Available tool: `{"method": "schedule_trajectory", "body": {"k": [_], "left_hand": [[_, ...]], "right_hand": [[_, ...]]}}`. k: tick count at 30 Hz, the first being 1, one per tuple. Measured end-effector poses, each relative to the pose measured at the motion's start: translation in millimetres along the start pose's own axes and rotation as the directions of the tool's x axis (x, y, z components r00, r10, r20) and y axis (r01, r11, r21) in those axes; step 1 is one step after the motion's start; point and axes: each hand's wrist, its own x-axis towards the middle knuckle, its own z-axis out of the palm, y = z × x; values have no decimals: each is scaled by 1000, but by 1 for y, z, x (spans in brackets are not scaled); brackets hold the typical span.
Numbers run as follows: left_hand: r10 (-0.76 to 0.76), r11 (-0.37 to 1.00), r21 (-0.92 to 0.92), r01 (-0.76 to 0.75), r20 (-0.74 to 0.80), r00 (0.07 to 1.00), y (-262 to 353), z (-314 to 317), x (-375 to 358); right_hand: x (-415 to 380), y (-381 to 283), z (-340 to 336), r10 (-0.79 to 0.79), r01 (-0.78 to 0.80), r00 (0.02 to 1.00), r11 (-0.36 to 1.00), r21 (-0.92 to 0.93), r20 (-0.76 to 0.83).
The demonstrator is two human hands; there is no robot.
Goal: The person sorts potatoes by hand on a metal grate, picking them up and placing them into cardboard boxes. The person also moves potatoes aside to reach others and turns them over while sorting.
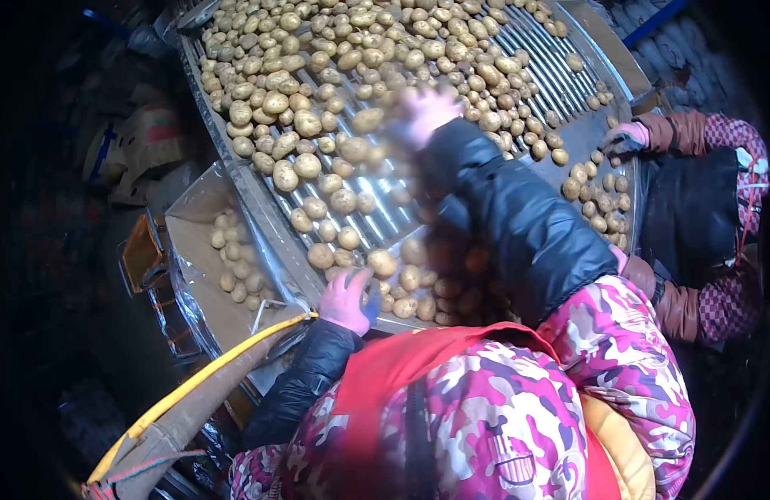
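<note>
Many potatoes [307, 123] lie over a sloping bed of metal rollers [530, 40]. My right hand [431, 112], in a pink glove with a dark palm, reaches far across the rollers among the potatoes. Motion smears its fingers, and whether it holds anything is hidden. At the near left corner my left hand [349, 302], gloved alike, rests with fingers spread by the metal edge, close beside a few potatoes. More potatoes [408, 279] have gathered at the near end, partly shaded by my right arm.
A lined cardboard box [193, 208] holding potatoes stands at the left. A yellow-rimmed sack [201, 379] hangs at the lower left. On the right, a co-worker's gloved hand [626, 137] is beside a potato pile [600, 196]. Another cardboard piece [610, 50] lines the far right edge.
</note>
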Motion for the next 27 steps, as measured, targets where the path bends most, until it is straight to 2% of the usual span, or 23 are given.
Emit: {"method": "schedule_trajectory", "body": {"k": [4,5,6,9,11,13,14,15,16,17,19,21,22,23,24,25,26,27], "left_hand": [[-35,999,15,36,-13,999,5,3,-1],[-48,998,25,49,-37,998,5,5,0],[-29,999,20,30,-43,999,3,4,0],[-61,998,26,63,-70,996,4,7,-1],[-94,995,28,96,-74,993,6,10,-1],[-104,993,54,108,-84,991,7,10,-1],[-127,988,79,133,-72,989,8,9,-2],[-128,987,85,134,-75,989,8,10,-3],[-127,987,91,134,-77,989,7,11,-3],[-126,986,98,134,-78,989,6,11,-3],[-126,985,111,134,-79,989,7,11,-3],[-132,980,139,142,-81,988,10,10,-2],[-133,979,147,143,-76,988,11,10,-2],[-136,977,156,145,-71,988,11,10,-1],[-140,975,166,149,-67,988,11,10,-1],[-128,977,162,137,-63,990,10,10,-1],[-115,979,161,123,-61,992,9,9,0],[-104,980,162,113,-60,993,10,9,1]], "right_hand": [[-82,-32,-3,-333,338,922,941,10,197],[-105,-24,18,-346,339,932,937,83,103],[-126,-14,26,-429,426,903,901,84,23],[-179,16,31,-627,631,776,774,-61,65],[-192,54,40,-682,683,730,730,-6,39],[-203,92,18,-549,549,830,835,23,96],[-204,122,24,-548,537,835,831,-145,-46],[-209,129,-3,-346,357,927,932,-58,144],[-203,161,18,-254,270,963,922,-276,96],[-206,180,10,-82,92,995,982,-167,65],[-209,215,8,104,-113,989,989,-90,-106],[-201,224,-3,304,-305,952,944,-125,-31],[-195,209,-10,327,-333,943,936,-111,-67],[-188,188,-15,285,-289,956,956,-59,-68],[-180,177,2,59,-75,977,995,-68,-207],[-169,128,-35,-43,44,999,998,-50,22],[-159,116,-14,-295,297,954,955,23,-60],[-153,82,-16,-309,306,951,949,71,31]]}}
